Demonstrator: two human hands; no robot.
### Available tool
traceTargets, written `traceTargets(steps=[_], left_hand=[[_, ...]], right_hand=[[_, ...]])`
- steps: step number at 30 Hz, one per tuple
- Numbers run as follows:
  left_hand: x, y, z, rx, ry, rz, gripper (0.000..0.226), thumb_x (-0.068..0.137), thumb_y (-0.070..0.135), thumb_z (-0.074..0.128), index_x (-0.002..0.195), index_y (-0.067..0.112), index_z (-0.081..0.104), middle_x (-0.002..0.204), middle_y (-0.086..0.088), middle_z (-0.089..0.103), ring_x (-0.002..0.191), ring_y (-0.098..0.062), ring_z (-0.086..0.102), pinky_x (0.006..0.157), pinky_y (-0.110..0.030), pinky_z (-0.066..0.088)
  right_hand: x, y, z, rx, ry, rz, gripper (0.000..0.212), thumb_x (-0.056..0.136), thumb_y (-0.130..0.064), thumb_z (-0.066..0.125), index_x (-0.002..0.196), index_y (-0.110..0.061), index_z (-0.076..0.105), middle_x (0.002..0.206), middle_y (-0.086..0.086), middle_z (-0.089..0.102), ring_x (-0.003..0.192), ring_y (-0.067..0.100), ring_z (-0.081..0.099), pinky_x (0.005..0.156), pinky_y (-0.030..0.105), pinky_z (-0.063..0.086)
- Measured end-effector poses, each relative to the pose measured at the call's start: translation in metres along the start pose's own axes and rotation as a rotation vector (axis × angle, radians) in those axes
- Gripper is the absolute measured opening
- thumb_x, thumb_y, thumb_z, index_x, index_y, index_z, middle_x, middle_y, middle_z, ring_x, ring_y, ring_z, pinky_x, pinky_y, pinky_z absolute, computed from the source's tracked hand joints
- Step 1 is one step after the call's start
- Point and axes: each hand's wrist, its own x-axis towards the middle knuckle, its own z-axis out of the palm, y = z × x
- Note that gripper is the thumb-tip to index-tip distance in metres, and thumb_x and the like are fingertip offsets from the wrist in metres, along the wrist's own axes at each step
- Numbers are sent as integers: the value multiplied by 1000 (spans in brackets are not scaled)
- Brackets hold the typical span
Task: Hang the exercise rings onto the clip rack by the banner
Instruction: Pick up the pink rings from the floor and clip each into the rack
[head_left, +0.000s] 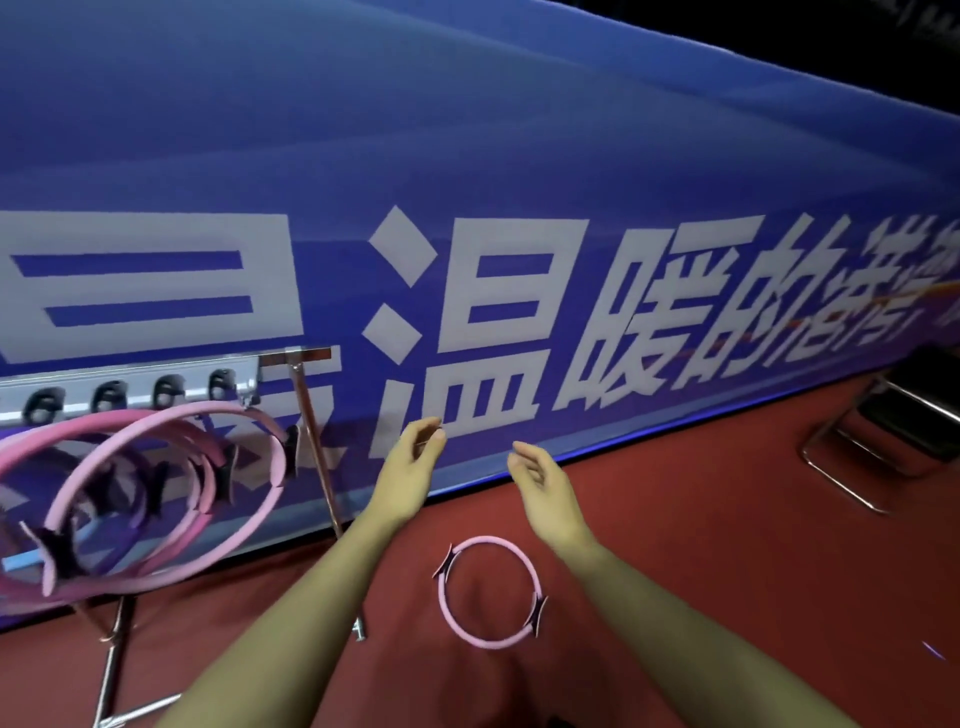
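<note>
A silver clip rack (130, 376) with black clips stands on a metal stand at the left, in front of the blue banner (519, 182). Several pink exercise rings (171, 493) with black pads hang from it, overlapping. One more pink ring (489, 592) lies flat on the red floor below my hands. My left hand (415, 449) and my right hand (537, 475) are both raised in front of the banner, right of the rack, fingers loosely curled and apart, holding nothing.
The rack's metal stand legs (322, 467) reach down to the red carpet (727, 571). A folded metal chair frame (883, 431) sits at the right by the banner's foot. A light blue bar (21, 561) shows at the far left.
</note>
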Motion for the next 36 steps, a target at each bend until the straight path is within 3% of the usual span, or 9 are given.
traceTargets(steps=[3, 6, 10, 17, 27, 36], left_hand=[[15, -5, 58, -11, -39, -42, 30, 102, 34, 54, 130, 24, 57, 129, 7, 61, 120, -5, 56, 102, -21, 39], [41, -12, 116, 1, -51, -105, 25, 101, 38, 54, 124, 32, 58, 125, 11, 62, 122, -8, 57, 108, -30, 42], [87, -14, 195, -46, 30, -198, 19, 101, 36, 53, 118, 30, 59, 123, 3, 65, 117, -16, 62, 106, -39, 46], [147, -6, 306, -125, 175, -305, 26, 103, 31, 51, 124, 16, 58, 122, -4, 66, 107, -15, 67, 101, -41, 48], [209, -31, 345, -95, 226, -369, 27, 102, 35, 52, 124, 20, 58, 125, -5, 65, 106, -13, 67, 99, -37, 49], [276, -82, 349, -243, 259, -427, 31, 102, 30, 53, 128, 14, 57, 127, -8, 65, 104, -14, 67, 88, -28, 50]], right_hand=[[24, 30, -40, 18, 13, 12, 32, 99, -33, 60, 130, -23, 60, 111, -11, 65, 104, -5, 61, 88, 10, 47], [61, 60, -82, 34, -4, 15, 35, 99, -30, 60, 131, -17, 60, 116, -7, 66, 113, 2, 61, 86, 6, 45], [129, 96, -139, 32, -53, -11, 35, 99, -30, 60, 132, -20, 58, 129, -4, 64, 118, 5, 59, 102, 23, 45], [215, 144, -213, -48, -146, 1, 39, 98, -35, 61, 134, -19, 58, 134, -7, 62, 121, 7, 59, 108, 35, 45], [291, 168, -232, -131, -214, 31, 41, 98, -37, 59, 135, -20, 56, 135, -6, 61, 121, 7, 58, 109, 35, 44], [357, 194, -209, -247, -274, 63, 41, 97, -37, 60, 135, -21, 55, 136, -6, 61, 123, 7, 57, 109, 30, 43]])
